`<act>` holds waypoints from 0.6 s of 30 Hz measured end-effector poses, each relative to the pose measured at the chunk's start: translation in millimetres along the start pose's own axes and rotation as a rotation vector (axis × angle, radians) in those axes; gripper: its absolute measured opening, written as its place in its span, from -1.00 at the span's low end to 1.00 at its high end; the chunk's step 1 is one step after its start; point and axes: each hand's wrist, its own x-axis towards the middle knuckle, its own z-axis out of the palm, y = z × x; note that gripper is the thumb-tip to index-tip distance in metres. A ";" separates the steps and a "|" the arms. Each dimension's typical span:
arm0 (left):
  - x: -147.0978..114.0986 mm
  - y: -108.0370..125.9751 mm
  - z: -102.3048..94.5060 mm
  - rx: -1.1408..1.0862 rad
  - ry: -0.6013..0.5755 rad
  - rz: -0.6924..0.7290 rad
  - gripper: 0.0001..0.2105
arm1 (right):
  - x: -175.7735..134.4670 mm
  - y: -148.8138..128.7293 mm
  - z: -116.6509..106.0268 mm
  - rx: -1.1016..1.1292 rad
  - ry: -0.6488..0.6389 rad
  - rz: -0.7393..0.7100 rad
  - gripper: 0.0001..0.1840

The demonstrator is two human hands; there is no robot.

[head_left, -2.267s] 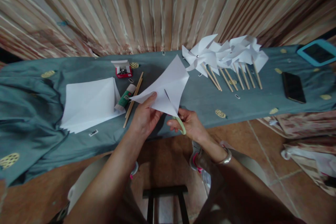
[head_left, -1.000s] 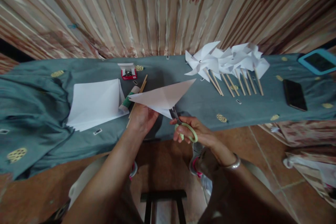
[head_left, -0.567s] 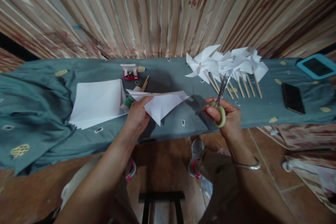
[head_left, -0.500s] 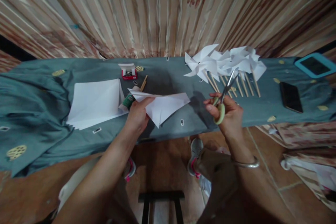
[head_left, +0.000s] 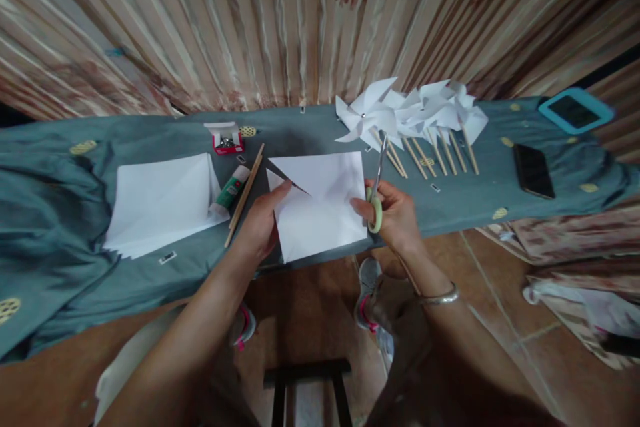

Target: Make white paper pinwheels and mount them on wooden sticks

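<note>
A white square sheet of paper is spread out between my hands above the table's front edge. A slit runs from its upper left corner toward the middle. My left hand pinches its left side, thumb on top, just below the slit. My right hand is closed on a pair of scissors with pale green handles, blades pointing up and away. The right thumb also rests on the paper's right edge. Left of the sheet lie wooden sticks and a green-and-white glue stick.
A stack of white paper lies at the left, near a red open box of small metal pieces. Several white paper pinwheels on sticks lie at the back right. Further right are a black phone and a blue-framed tablet.
The folded paper has been opened out flat. My right hand, with the scissors, has come left to the paper's right edge. The view has shifted slightly to the right.
</note>
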 end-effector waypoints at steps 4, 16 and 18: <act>-7.0 6.9 4.8 -0.129 -0.137 -0.059 -0.64 | 1.9 -0.7 3.5 0.185 0.059 0.104 -0.51; -18.1 -10.1 20.8 -0.259 -0.072 -0.055 -0.65 | 2.4 19.9 27.3 0.148 -0.006 0.068 -0.60; -14.1 -7.2 20.5 -0.285 0.049 -0.114 -0.71 | 1.6 22.0 29.0 0.121 -0.018 0.079 -0.58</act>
